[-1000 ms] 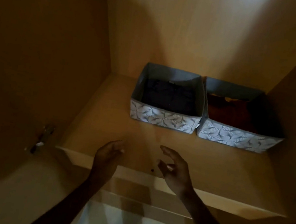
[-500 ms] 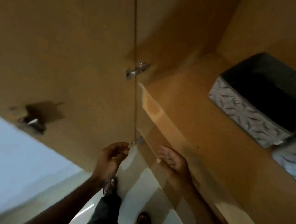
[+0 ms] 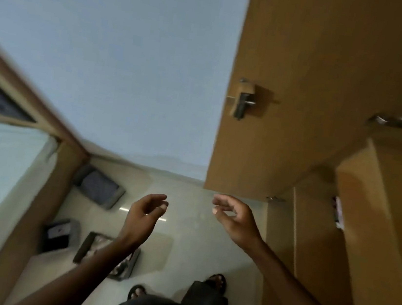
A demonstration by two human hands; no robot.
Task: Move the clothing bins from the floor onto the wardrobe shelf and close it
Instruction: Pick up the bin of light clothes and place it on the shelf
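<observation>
Three fabric clothing bins stand on the pale floor at lower left: a grey bin point(image 3: 99, 189) farthest off, a dark bin point(image 3: 60, 235) beside the bed frame, and a patterned bin point(image 3: 95, 247) partly hidden behind my left forearm. My left hand point(image 3: 144, 215) hangs in the air above the floor, fingers loosely curled and holding nothing. My right hand point(image 3: 233, 216) is level with it, fingers apart and also holding nothing, just below the open wardrobe door point(image 3: 292, 87). The wardrobe shelf edge point(image 3: 357, 198) shows at far right; the bins on it are out of view.
A bed with a wooden frame point(image 3: 25, 218) runs along the left. A blue wall point(image 3: 118, 52) fills the top. The door carries a metal hinge point(image 3: 242, 101). My sandalled feet point(image 3: 215, 281) stand on the tiled floor near the wardrobe's lower panel point(image 3: 310, 243).
My view has swung left, away from the shelf with its two bins, towards the floor and the bins there. Both hands stay raised and hold nothing throughout.
</observation>
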